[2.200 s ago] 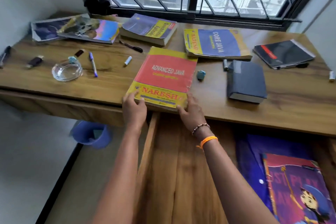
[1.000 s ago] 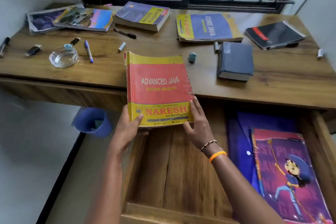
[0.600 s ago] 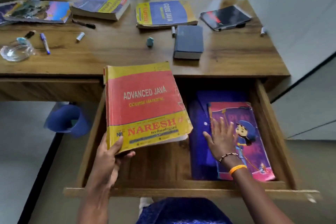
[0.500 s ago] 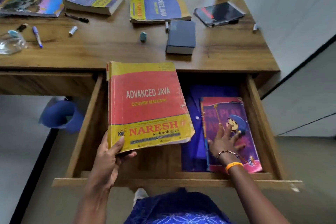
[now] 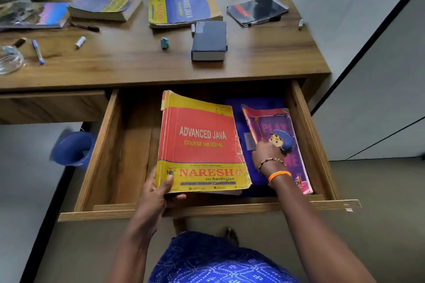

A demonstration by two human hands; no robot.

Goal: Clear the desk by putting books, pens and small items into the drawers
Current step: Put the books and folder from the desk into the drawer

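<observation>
The desk's right drawer (image 5: 207, 210) stands pulled out. My left hand (image 5: 158, 193) grips the lower left corner of the red and yellow Advanced Java book (image 5: 200, 142), tilted over the drawer's middle. My right hand (image 5: 264, 154) holds the raised left edge of a purple cartoon book (image 5: 285, 145), which lies on a blue folder (image 5: 253, 103) in the drawer's right half. The fingers are hidden at that edge. On the desk (image 5: 264, 57) lie a Core Java book (image 5: 184, 10), a purple and yellow book (image 5: 105, 4), a thick grey book (image 5: 209, 40) and a black notebook (image 5: 257, 10).
Small items lie on the desk: a blue pen (image 5: 38, 51), a black pen (image 5: 85, 27), a white cap (image 5: 80, 42), a teal eraser (image 5: 164, 43), a glass dish (image 5: 10, 62) and a marker (image 5: 300, 24). A magazine (image 5: 34, 15) lies far left. A blue bin (image 5: 72, 148) stands on the floor.
The Advanced Java book went from the desk edge down over the open drawer, now in my left hand alone. My right hand moved to the cartoon book and raised its left edge.
</observation>
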